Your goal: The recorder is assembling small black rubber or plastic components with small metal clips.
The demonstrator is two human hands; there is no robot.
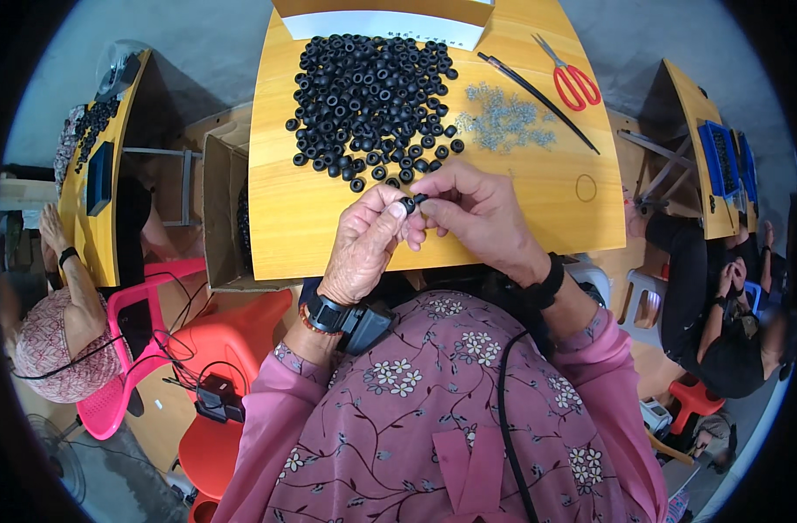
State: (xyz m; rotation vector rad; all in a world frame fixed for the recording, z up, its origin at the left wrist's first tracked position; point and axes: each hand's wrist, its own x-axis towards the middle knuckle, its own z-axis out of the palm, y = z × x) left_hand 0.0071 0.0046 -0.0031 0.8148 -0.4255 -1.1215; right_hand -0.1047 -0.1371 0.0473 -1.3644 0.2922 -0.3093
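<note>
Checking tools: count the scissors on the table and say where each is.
1: the scissors, on the table's far right, beyond the black tube. The box or the bead pile may hide others.

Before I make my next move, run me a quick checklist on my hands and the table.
1. Left hand grip: ok, pinching a black piece.
2. Right hand grip: ok, fingertips closed on a dark part beside it.
3. Parts fully joined: cannot tell, fingers cover them.
4. More black pieces nearby: ok, heaped just beyond the hands.
5. Scissors away from fingers: ok, at far right.
6. Small grey bits gathered: not ok, scattered loosely.
</note>
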